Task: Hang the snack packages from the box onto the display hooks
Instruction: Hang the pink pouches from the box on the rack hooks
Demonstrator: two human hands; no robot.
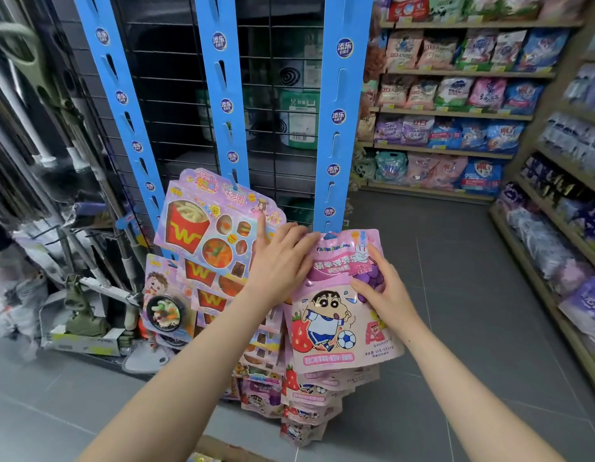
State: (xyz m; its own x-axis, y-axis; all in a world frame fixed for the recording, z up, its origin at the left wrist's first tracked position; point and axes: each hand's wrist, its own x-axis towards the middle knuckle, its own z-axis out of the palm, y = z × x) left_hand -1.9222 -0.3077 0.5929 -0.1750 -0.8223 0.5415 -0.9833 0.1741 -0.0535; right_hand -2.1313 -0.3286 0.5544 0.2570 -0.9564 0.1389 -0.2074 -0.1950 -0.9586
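A pink snack pouch (336, 325) with a cartoon footballer hangs at the bottom of the right blue display strip (342, 111). My left hand (282, 261) grips its top left corner, index finger raised. My right hand (382, 288) holds its upper right side. Several like pouches (309, 411) hang below it on the same strip. The middle strip (227, 105) carries pink fries-print snack cards (219, 228). A corner of the box (219, 451) shows at the bottom edge.
The left blue strip (122, 105) hangs on a dark wire grid (282, 95). Mops and cleaning tools (82, 288) crowd the left floor. Shelves of bagged goods (456, 105) fill the right and far side. Grey tiled floor (456, 261) lies between.
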